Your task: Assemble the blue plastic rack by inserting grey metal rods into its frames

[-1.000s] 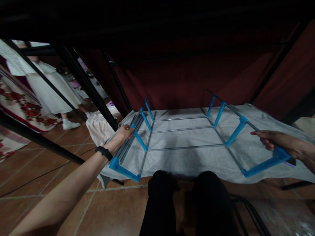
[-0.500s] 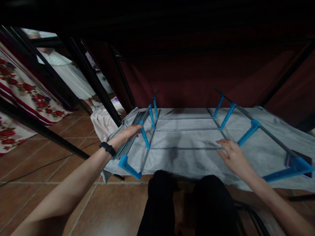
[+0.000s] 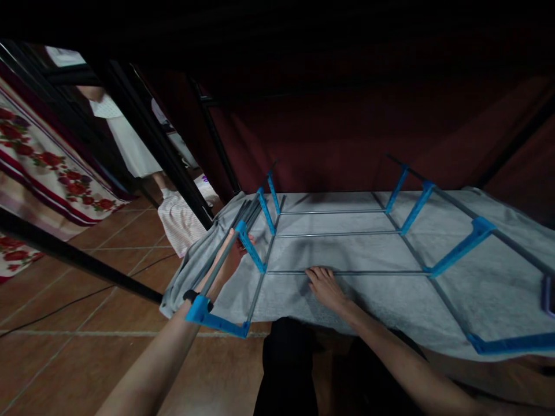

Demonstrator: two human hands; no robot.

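A frame of grey metal rods (image 3: 347, 234) and blue plastic brackets (image 3: 255, 251) lies on a grey cloth (image 3: 355, 300). My left hand (image 3: 234, 254) reaches under the upper left rod and closes around a blue bracket near its top; the bracket and rod partly hide the fingers. A black watch (image 3: 191, 296) is on that wrist. With its fingers curled over the nearest crosswise rod (image 3: 377, 273), my right hand (image 3: 326, 286) grips it left of the middle; the thumb is hidden.
Loose grey rods (image 3: 243, 215) lie beside the frame's left side. Black metal posts (image 3: 162, 156) stand at the left, and a dark red curtain (image 3: 347, 138) hangs behind. A person in a white skirt (image 3: 132, 147) stands beyond. A phone-like object (image 3: 548, 294) lies far right.
My right hand has moved left from the right bracket side onto the near crosswise rod. My left hand has gone beneath the upper left rod. The frame's near end appears closer.
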